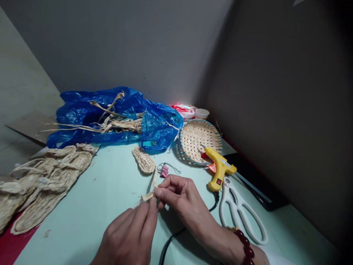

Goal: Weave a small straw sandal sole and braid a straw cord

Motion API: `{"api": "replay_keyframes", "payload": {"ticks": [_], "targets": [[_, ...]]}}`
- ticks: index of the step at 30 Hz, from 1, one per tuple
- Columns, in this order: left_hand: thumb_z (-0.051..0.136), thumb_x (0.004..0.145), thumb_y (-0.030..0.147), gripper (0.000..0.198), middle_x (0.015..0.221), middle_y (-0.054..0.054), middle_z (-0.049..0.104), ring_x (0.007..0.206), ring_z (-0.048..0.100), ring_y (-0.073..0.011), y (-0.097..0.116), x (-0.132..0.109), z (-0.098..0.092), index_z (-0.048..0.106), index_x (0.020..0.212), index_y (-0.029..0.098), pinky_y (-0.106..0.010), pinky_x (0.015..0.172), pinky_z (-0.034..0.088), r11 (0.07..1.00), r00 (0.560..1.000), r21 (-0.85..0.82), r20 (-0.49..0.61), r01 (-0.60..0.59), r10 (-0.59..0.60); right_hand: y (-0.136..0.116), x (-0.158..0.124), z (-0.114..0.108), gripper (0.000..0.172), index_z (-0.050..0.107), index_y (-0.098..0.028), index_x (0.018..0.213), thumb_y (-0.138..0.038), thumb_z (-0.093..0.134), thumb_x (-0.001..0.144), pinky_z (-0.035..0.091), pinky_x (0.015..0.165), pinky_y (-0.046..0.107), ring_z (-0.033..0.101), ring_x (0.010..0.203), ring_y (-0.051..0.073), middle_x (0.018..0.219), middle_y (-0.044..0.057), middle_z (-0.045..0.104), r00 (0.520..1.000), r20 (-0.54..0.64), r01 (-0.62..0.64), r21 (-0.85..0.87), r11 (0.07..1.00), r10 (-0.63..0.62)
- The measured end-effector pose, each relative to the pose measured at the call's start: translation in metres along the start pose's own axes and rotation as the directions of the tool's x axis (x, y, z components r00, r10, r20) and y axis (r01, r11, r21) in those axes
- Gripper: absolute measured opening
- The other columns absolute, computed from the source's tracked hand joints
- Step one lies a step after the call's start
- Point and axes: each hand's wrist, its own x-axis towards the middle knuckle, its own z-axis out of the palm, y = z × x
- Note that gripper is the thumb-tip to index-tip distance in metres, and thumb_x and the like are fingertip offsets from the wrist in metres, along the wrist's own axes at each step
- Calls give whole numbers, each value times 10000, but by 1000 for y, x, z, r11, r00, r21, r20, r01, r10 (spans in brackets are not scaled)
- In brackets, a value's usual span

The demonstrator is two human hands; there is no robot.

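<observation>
A braided straw cord (pixel 155 178) runs down from a small woven straw sole (pixel 143 160) lying on the pale green table. My right hand (pixel 179 195) pinches the lower end of this cord between thumb and fingers. Close beside it, my left hand (pixel 132 230) has its fingers closed on the loose strands at the same end. A flat pale strip of straw (pixel 148 196) sticks out to the left above the left fingertips. Just beyond the right hand lie a pink binder clip (pixel 164 170) and some thin dark thread (pixel 173 168).
Finished straw sandals (pixel 57 176) lie at the left. A blue plastic bag (pixel 162 127) holding dried straw strands (pixel 124 124) is at the back. To the right are a woven basket (pixel 200 138), a yellow glue gun (pixel 219 167) with a black cord (pixel 172 237), and white scissors (pixel 237 211).
</observation>
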Motion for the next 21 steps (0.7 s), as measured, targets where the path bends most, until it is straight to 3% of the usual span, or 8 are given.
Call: {"api": "replay_keyframes", "payload": {"ticks": [4, 7, 10, 12, 14, 17, 19, 21], "targets": [[374, 813, -24, 361, 935, -161, 774, 797, 741, -210, 7, -5, 2, 609, 1083, 19, -282, 685, 556, 989, 997, 128, 6, -77, 77, -1, 0, 0, 198, 588, -143, 641, -264, 651, 784, 354, 562, 224, 460, 577, 104, 601, -15, 541, 998, -52, 24, -77, 997, -28], [464, 876, 78, 284, 935, -165, 773, 781, 741, -221, 13, -5, 3, 612, 1107, 9, -289, 653, 558, 995, 999, 91, 20, -36, 34, 1, 0, 0, 181, 579, -144, 658, -249, 643, 790, 349, 570, 228, 449, 610, 112, 632, -11, 538, 995, -80, 50, -141, 989, -62], [538, 903, 223, 339, 963, -151, 754, 815, 724, -234, 11, 3, -4, 586, 1180, 34, -301, 673, 562, 988, 992, -109, 78, 108, -100, 3, 2, -3, 175, 550, -159, 685, -253, 631, 807, 339, 566, 227, 430, 611, 112, 640, -22, 508, 994, -67, 80, -134, 988, -89], [510, 922, 230, 278, 937, -87, 726, 819, 697, -189, 4, 9, -10, 600, 1162, 121, -256, 707, 544, 898, 959, -340, 141, 279, -245, 4, 2, -6, 177, 536, -166, 695, -256, 623, 820, 338, 575, 225, 439, 618, 113, 652, -24, 505, 993, -50, 97, -119, 988, -104], [500, 930, 234, 160, 862, -19, 682, 778, 663, -140, -6, 16, -17, 641, 1001, 207, -199, 698, 506, 709, 871, -509, 234, 488, -432, 2, 2, -8, 159, 530, -168, 713, -238, 613, 829, 350, 604, 227, 476, 637, 117, 672, -18, 534, 995, -20, 96, -87, 992, -98], [545, 902, 374, 171, 807, 12, 645, 760, 627, -147, -20, 26, -20, 624, 829, 241, -201, 661, 471, 378, 634, -536, 450, 755, -629, -1, 0, -8, 112, 536, -161, 736, -178, 595, 830, 357, 623, 227, 506, 644, 116, 687, -10, 572, 998, 34, 60, -42, 997, -59], [554, 880, 438, 204, 825, 14, 655, 788, 620, -162, -24, 32, -18, 614, 869, 243, -214, 680, 472, 117, 492, -537, 636, 836, -595, -1, -1, -6, 115, 546, -155, 726, -169, 603, 824, 363, 623, 225, 515, 652, 119, 692, -3, 581, 998, 50, 45, -33, 998, -44], [555, 878, 436, 211, 852, 14, 663, 825, 619, -166, -24, 37, -15, 613, 944, 244, -225, 744, 478, -104, 438, -548, 755, 830, -488, 0, -3, -3, 125, 540, -156, 727, -183, 607, 829, 396, 638, 237, 554, 662, 134, 693, 7, 594, 996, 80, 31, 14, 999, -32]]}}
